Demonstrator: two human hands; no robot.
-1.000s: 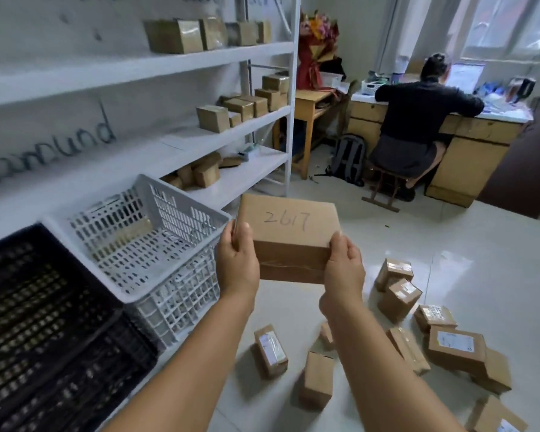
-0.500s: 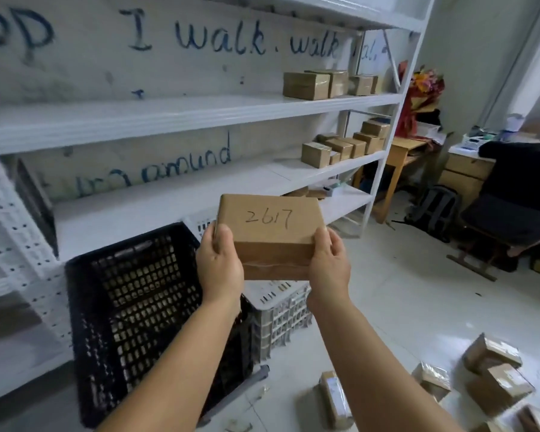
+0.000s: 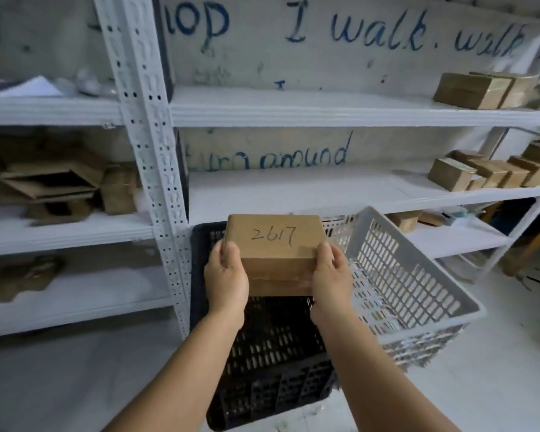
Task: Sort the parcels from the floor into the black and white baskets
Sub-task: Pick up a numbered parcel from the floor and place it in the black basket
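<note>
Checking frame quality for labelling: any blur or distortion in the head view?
Head view: parcel and both hands sharp, "2617" legible; left shelves motion-blurred; wide-angle bends the shelf post; light soft, no glare.

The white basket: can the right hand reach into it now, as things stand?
Probably yes. The white basket stands open-topped just right of the right hand, with nothing between them. But that hand and the left hand both hold the parcel, above the black basket.

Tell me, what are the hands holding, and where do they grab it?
A brown parcel marked 2617. The left hand grips its left end and the right hand grips its right end.
</note>
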